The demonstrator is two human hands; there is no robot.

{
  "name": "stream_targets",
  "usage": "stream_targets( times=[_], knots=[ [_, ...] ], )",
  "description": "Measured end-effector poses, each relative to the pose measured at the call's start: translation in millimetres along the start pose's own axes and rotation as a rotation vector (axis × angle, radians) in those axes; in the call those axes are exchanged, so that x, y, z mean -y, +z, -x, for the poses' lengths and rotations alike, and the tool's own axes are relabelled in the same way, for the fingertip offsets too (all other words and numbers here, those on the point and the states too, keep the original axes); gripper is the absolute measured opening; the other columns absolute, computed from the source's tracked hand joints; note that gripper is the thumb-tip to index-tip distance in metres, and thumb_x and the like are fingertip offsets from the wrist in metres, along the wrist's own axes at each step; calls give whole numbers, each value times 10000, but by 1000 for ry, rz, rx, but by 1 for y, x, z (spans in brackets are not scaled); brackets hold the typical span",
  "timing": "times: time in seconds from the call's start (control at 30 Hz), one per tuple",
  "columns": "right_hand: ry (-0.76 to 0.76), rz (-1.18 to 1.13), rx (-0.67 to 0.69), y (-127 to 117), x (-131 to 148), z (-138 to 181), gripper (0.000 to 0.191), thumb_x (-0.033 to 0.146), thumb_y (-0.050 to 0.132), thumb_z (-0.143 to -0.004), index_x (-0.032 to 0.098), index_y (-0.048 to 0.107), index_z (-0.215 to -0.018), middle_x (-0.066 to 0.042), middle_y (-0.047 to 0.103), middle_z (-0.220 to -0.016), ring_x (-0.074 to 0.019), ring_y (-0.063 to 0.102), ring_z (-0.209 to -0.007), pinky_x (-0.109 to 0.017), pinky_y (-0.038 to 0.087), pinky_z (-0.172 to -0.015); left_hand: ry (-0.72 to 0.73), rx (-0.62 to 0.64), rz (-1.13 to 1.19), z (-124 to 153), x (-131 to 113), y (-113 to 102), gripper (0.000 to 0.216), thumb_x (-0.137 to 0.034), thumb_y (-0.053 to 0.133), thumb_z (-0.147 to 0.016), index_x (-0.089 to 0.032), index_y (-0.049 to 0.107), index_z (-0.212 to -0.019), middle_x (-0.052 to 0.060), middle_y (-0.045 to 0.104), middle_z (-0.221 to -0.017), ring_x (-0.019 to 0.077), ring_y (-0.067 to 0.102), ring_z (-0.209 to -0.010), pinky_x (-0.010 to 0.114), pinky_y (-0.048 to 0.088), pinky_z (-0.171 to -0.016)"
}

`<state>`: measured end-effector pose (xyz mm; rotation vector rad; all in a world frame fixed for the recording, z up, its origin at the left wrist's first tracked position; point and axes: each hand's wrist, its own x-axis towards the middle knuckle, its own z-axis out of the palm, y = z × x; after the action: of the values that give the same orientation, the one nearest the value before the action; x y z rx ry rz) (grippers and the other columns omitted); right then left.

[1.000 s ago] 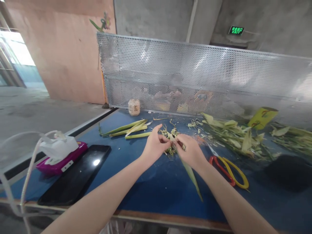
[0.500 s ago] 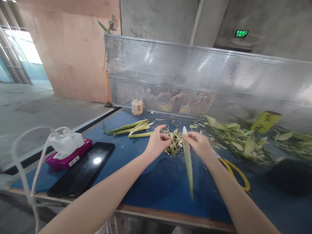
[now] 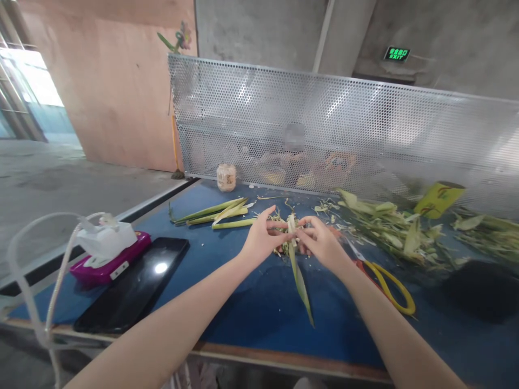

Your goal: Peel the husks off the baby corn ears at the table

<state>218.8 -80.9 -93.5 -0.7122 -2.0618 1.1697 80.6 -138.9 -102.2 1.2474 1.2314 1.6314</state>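
A long pale green leaf strip (image 3: 298, 275) hangs between my hands, its tip pointing down toward the near table edge. On its left side my left hand (image 3: 263, 235) pinches it near the upper end with thumb and fingers. My right hand (image 3: 321, 243) grips the same upper part from the right, fingertips almost meeting those of the left. Behind and below the fingers lies a small heap of shredded plant bits (image 3: 279, 249), partly hidden by the hands. Scissors with yellow handles (image 3: 395, 289) rest beside my right forearm.
Several leaf stalks (image 3: 217, 210) lie left of my hands; a leaf pile (image 3: 389, 227) and yellow-green container (image 3: 440, 200) stand right. A black phone (image 3: 138, 281), magenta power strip (image 3: 109, 265) and cables occupy the left. A perforated metal screen (image 3: 251, 119) and jar (image 3: 226, 178) stand behind.
My right hand has moved left, bringing the leaf strip to my left hand, which now pinches it too. More of the scissors shows beside my right arm.
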Motion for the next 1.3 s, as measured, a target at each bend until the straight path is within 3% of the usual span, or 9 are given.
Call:
stream_targets(
  times=[0.23, 0.47, 0.63, 0.8, 0.97, 1.13, 1.23, 1.3],
  knots=[
    [20, -31, 97, 1, 2, 3, 233, 292, 586, -686, 200, 404, -798, -11, 622, -748, -102, 560, -554, -210, 422, -466, -64, -46, -116, 2, -3, -3, 686, -186, 700, -578, -107, 340, -1158, 11, 586, -725, 64, 484, -376, 225, 432, -351],
    [9, 120, 50, -5, -3, 2, 139, 272, 521, -726, 194, 450, -817, -3, 633, -668, -90, 511, -436, -224, 412, -463, -55, -69, -131, 2, -7, -2, 647, -244, 728, -560, -108, 385, -1090, -19, 594, -608, 49, 447, -369, 188, 389, -364],
    [-96, 341, -9, -7, -6, 3, 85, 241, 499, -732, 202, 488, -806, -7, 643, -649, -147, 603, -590, -261, 440, -572, -62, -68, -101, 1, -3, -5, 588, -242, 715, -581, -120, 404, -1065, -27, 602, -576, 59, 462, -337, 212, 420, -387],
    [-89, 304, -4, -4, -7, 2, 123, 307, 525, -721, 188, 506, -745, -16, 621, -636, -146, 582, -578, -265, 447, -557, -18, -100, -68, -1, -1, -6, 552, -251, 696, -606, -142, 395, -1056, -30, 605, -601, 81, 509, -354, 222, 435, -391],
    [-163, 399, -24, -6, -11, 0, 66, 237, 516, -710, 185, 552, -690, -15, 624, -639, -137, 579, -580, -251, 452, -566, -43, -103, -90, 0, -2, -5, 561, -191, 706, -578, -136, 399, -1044, -40, 601, -595, 70, 496, -349, 215, 428, -400],
    [-223, 600, -39, -7, -10, -1, 146, 218, 470, -735, 190, 613, -736, -31, 657, -688, -155, 595, -611, -262, 440, -585, -30, -74, -101, 0, 2, -5, 569, -108, 689, -555, -132, 397, -1042, -64, 561, -569, 65, 478, -377, 197, 402, -386],
    [-184, 622, -137, -19, -9, -4, 151, 251, 487, -723, 187, 624, -724, -34, 664, -690, -169, 601, -620, -275, 443, -606, -38, -75, -120, 0, 2, -6, 511, -121, 670, -581, -135, 414, -1022, -59, 553, -589, 59, 465, -372, 198, 396, -383],
    [-87, 625, -327, -39, -9, -6, 158, 272, 499, -708, 175, 624, -699, -44, 661, -662, -190, 609, -633, -295, 448, -637, -43, -79, -144, 1, 0, -6, 489, -146, 664, -599, -138, 423, -1024, -53, 554, -603, 56, 461, -367, 201, 395, -390]
  ],
)
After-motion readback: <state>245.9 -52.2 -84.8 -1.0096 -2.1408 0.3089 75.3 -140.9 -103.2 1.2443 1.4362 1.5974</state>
